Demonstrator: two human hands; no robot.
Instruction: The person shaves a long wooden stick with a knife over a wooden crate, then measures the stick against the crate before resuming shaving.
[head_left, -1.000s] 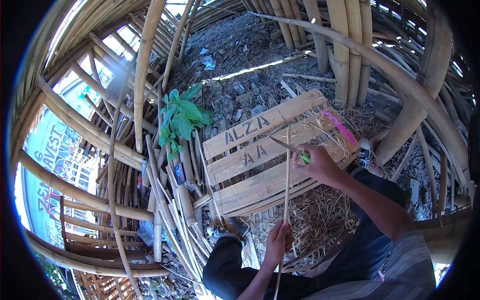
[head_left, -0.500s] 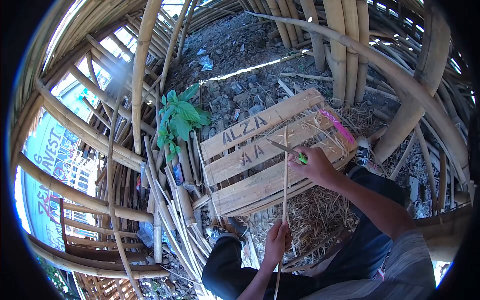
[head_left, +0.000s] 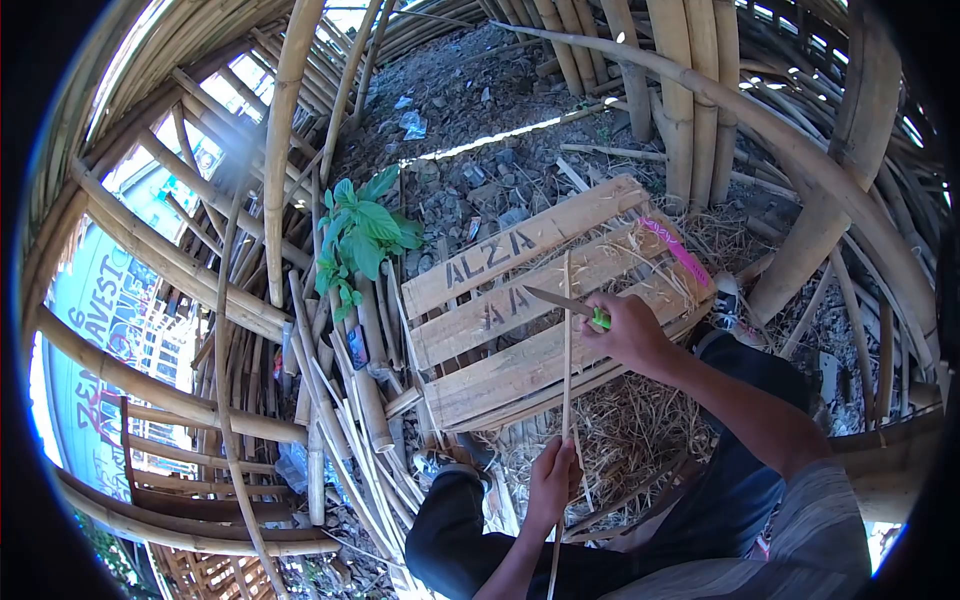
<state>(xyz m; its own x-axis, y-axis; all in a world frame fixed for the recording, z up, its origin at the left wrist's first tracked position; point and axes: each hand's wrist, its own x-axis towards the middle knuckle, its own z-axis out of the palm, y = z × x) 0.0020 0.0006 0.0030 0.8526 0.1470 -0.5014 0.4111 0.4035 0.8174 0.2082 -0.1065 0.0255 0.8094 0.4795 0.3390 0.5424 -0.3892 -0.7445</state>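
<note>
My right hand (head_left: pixel 625 328) is closed around the green handle of a knife (head_left: pixel 558 299), its blade pointing left and crossing a thin bamboo strip (head_left: pixel 568 385). Lower down, my left hand (head_left: pixel 552 483) grips that same strip, fingers wrapped round it. The strip runs nearly upright in view, its upper end over a slatted wooden crate (head_left: pixel 500 370) with dark stencilled letters. Shavings lie scattered on the crate's slats. A pink strip (head_left: pixel 688 265) with writing on it is at the crate's right end.
Dry shavings (head_left: pixel 635 440) heap on the ground between my legs. Long cut bamboo strips (head_left: pixel 345 440) lie to the left, near a leafy green plant (head_left: pixel 362 235). Thick bamboo poles (head_left: pixel 690 110) stand behind on the right, and a bamboo lattice (head_left: pixel 200 410) encloses the left side.
My right hand has shifted slightly left with the knife, whose blade lies a little lower against the strip. The strip's upper end has moved slightly left; my left hand stays almost in place.
</note>
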